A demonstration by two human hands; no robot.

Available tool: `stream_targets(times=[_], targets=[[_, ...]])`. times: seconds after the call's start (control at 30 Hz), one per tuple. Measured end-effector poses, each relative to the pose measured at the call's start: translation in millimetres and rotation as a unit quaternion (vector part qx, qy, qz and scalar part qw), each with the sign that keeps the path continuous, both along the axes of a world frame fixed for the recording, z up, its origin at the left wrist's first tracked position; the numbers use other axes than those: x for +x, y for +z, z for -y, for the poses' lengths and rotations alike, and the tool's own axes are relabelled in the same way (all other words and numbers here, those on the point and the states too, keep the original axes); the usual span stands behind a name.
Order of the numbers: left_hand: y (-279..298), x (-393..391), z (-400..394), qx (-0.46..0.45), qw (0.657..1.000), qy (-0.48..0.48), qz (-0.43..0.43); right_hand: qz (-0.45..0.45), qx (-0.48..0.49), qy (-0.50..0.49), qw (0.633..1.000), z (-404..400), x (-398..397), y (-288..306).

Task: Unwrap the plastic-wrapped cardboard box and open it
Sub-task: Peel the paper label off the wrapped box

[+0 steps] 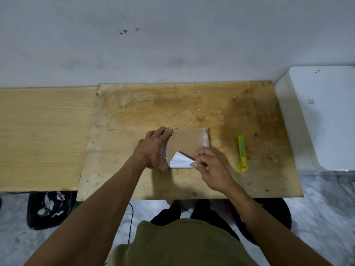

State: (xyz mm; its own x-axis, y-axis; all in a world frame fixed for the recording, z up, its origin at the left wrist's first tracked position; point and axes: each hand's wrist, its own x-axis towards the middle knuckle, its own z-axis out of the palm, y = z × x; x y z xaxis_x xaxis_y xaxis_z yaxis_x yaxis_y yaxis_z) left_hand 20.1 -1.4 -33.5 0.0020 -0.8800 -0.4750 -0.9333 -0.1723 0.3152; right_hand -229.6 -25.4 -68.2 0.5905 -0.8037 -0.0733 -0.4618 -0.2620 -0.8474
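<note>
Both hands engage the box (189, 141): left hand (153, 148) grips its edge, right hand (209, 167) pinches the label (179, 162) beside it; yanking may tear it, leaving the wrap (204, 140) sealed.

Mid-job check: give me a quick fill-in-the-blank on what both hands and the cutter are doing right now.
1. The right hand pinches the ____ paper label at the near edge of the cardboard box.
2. The left hand holds the box by its ____ side.
3. The utility knife lies untouched on the plywood board, to the ____ of the box.
Missing words: white; left; right.
</note>
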Motion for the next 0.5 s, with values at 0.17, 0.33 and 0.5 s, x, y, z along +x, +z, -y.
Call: stream_targets(times=[0.17,0.33,0.5], targets=[[-2,1,0,0.006,1.0,0.0,0.007,0.009,0.014,-0.01,1.0,-7,-3,1],[0,0,0,0.009,1.0,-0.006,0.019,0.005,0.031,0.016,0.999,-6,-8,2],[-2,0,-1,0.005,1.0,0.0,0.02,0.014,0.05,0.042,0.998,-10,-15,4]])
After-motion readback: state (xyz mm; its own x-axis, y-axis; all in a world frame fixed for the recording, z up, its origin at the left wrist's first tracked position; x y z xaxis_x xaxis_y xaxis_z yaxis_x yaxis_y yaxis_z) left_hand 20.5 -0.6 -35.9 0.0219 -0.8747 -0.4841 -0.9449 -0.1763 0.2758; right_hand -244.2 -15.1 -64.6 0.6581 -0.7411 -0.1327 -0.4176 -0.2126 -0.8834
